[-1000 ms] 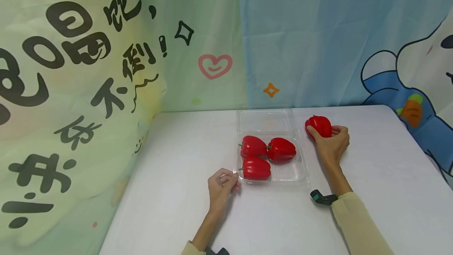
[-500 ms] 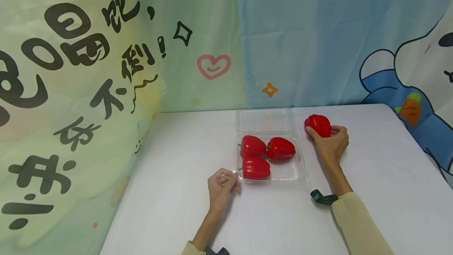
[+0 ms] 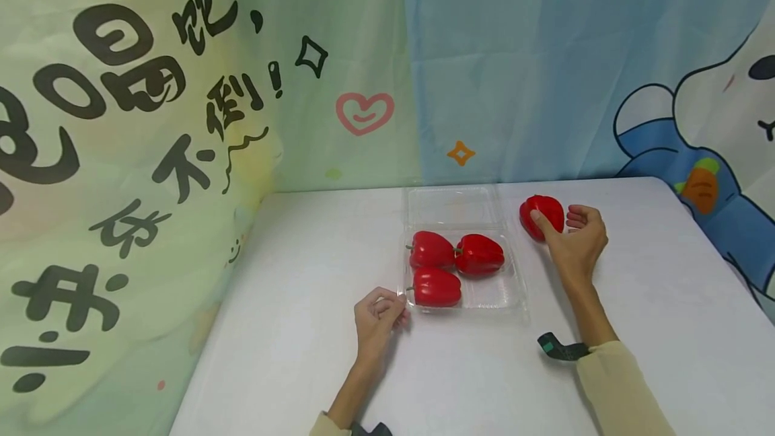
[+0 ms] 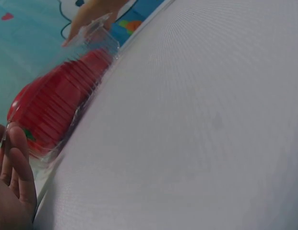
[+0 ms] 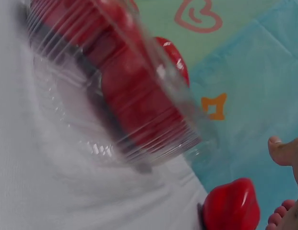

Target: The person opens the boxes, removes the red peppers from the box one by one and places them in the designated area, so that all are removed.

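Handling of the loose pepper, which rests on the table to the right of the box. The right hand holds nothing: thumb and fingers stand wide, and the right wrist view shows them apart from the pepper. The left hand pinches the box's near left corner. Three other peppers lie inside the box, its lid laid back behind it; the near right part of the box has room. The step in hand appears to be a letting-go or re-gripping of the loose pepper; the next move seems to call for either a clean withdrawal or a fresh grip. Compared with half a second earlier, the right fingers have parted from the pepper, away from the box, while the left hand keeps its place.
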Demonstrator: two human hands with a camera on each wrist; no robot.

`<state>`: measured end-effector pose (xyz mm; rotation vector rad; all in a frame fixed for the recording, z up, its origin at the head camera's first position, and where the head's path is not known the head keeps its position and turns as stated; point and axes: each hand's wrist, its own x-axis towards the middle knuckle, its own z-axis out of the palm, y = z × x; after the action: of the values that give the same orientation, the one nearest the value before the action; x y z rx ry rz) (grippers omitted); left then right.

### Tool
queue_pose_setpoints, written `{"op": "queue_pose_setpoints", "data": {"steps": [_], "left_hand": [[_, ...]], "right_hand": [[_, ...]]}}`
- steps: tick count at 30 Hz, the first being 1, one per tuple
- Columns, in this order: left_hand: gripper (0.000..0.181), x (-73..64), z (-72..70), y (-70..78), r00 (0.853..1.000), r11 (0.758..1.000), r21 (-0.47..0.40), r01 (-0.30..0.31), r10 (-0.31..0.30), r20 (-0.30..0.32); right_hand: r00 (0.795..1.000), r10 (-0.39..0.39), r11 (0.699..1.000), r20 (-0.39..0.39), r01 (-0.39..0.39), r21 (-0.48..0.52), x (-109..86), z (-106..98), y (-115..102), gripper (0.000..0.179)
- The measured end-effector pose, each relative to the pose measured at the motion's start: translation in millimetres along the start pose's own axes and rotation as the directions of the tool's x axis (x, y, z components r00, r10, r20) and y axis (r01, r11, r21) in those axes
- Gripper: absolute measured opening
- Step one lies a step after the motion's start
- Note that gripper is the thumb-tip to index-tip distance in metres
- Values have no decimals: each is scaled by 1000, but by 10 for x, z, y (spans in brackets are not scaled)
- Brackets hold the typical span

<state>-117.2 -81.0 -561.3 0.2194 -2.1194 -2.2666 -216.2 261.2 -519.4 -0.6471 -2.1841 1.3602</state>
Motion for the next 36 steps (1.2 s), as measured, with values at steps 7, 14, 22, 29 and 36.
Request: {"op": "queue_pose_setpoints", "data": {"steps": [7, 14, 22, 29, 36], "left_hand": [[12, 2, -7, 0, 1000, 1000, 0, 11, -11, -3], [13, 8, -5, 4, 1000, 1000, 1, 9, -9, -5], [11, 14, -4, -1, 1000, 1000, 6, 26, -26, -8], [11, 33, -8, -1, 1000, 1000, -22, -6, 7, 20], [11, 28, -20, -9, 1000, 1000, -19, -13, 13, 22]], "right_hand": [[930, -314, 949, 194, 304, 77, -59, -96, -113, 56], [753, -440, 891, 488, 434, 134, -157, -102, -148, 70], [665, -443, 879, 601, 455, 145, -231, -22, -163, 78], [629, -435, 869, 644, 480, 119, -259, 43, -185, 79], [606, -410, 860, 682, 506, 68, -272, 85, -160, 83]]}}
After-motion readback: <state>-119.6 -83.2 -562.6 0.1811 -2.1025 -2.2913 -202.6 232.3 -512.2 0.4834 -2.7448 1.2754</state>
